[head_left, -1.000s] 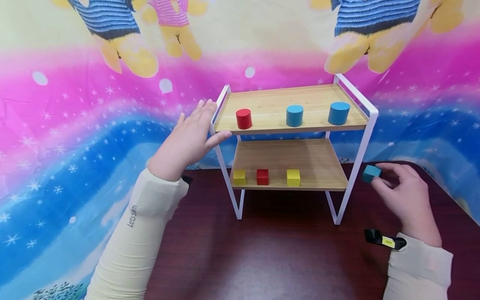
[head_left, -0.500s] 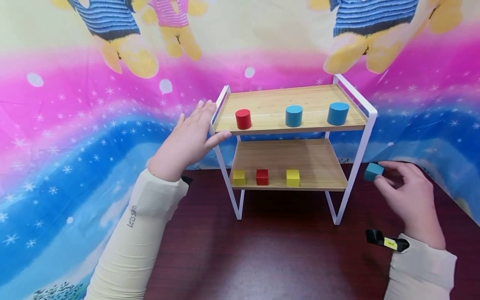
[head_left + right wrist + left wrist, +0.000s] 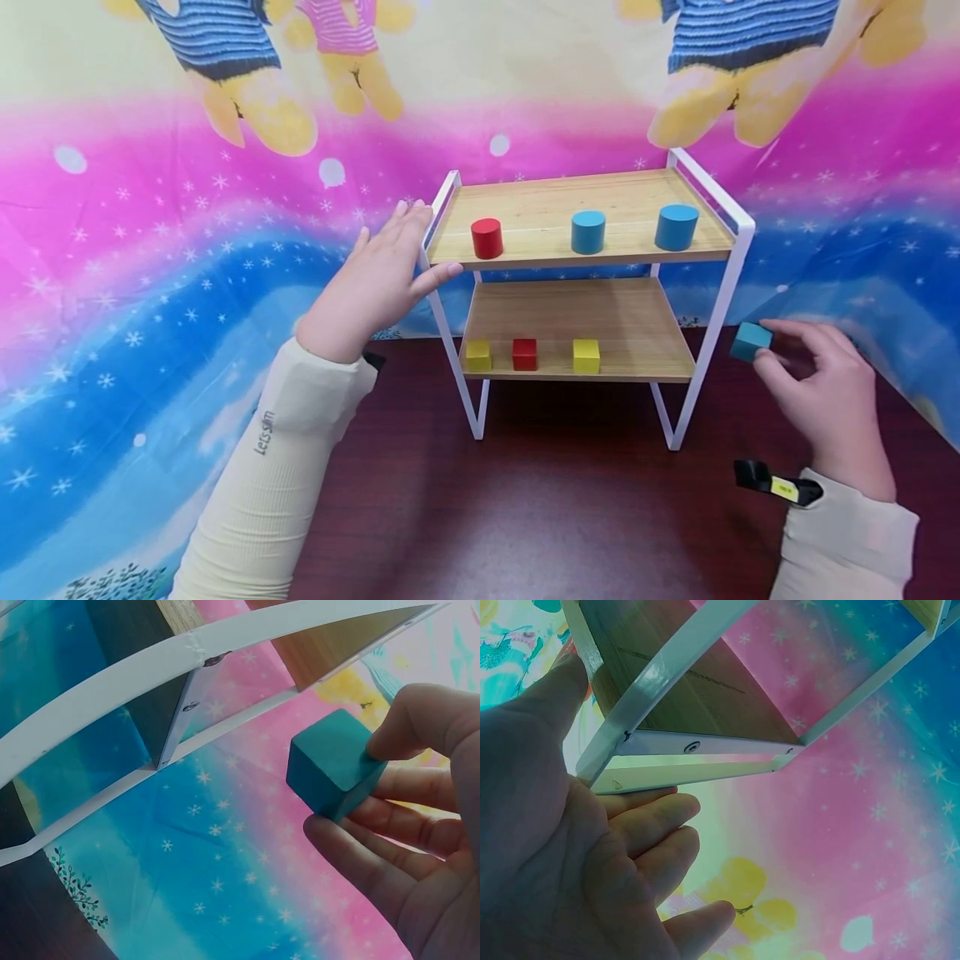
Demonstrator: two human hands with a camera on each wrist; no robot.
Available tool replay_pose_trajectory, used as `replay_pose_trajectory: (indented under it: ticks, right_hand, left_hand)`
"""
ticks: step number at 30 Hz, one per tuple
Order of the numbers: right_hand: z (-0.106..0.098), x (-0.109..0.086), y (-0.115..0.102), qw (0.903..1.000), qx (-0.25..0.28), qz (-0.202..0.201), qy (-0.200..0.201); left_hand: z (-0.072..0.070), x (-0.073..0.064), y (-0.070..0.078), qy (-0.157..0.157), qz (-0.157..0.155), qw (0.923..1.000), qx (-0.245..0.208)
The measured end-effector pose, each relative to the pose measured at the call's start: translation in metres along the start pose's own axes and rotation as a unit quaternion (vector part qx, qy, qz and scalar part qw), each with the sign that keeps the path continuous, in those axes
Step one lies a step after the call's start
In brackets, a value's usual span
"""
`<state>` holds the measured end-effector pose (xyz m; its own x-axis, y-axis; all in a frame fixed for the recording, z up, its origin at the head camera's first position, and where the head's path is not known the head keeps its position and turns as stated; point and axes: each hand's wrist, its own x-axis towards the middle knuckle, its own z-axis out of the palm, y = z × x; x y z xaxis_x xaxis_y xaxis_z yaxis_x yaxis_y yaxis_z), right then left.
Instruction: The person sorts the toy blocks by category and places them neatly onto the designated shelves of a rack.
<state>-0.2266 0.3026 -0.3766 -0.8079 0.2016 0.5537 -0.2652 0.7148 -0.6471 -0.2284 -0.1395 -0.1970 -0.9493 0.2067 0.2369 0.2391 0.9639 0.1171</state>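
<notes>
My right hand (image 3: 832,392) pinches a teal cube (image 3: 334,761) between thumb and fingers, to the right of the two-tier shelf (image 3: 570,258). In the right wrist view the cube sits at the fingertips, apart from the white frame. My left hand (image 3: 375,275) lies with straight fingers against the upper left side of the shelf frame; in the left wrist view its fingers (image 3: 656,825) spread along the white bar (image 3: 697,776). On the top board stand a red cylinder (image 3: 487,239) and two blue cylinders, one mid-right (image 3: 588,232) and one near the right end (image 3: 677,227).
On the lower board, along its front edge, are a yellow cube (image 3: 478,356), a red cube (image 3: 525,355) and another yellow cube (image 3: 587,356). The shelf stands on a dark red-brown table (image 3: 540,517). A colourful printed cloth (image 3: 187,217) hangs behind.
My right hand has drifted slightly right and up with the teal cube, away from the shelf, and the cube has tilted a little. My left hand stays in place.
</notes>
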Motion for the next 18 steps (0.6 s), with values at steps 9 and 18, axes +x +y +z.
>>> replay_pose_trajectory:
  ticks: [9, 18]
  right_hand:
    - [0.0, -0.0014, -0.0036, 0.998, 0.038, -0.035, 0.036]
    - [-0.002, -0.0033, -0.0087, 0.9958, 0.059, -0.051, 0.048]
  left_hand:
    - [-0.0001, 0.0004, -0.0004, 0.0, 0.002, 1.0, -0.001]
    - [-0.0003, 0.0008, -0.0006, -0.002, 0.0, 1.0, -0.003]
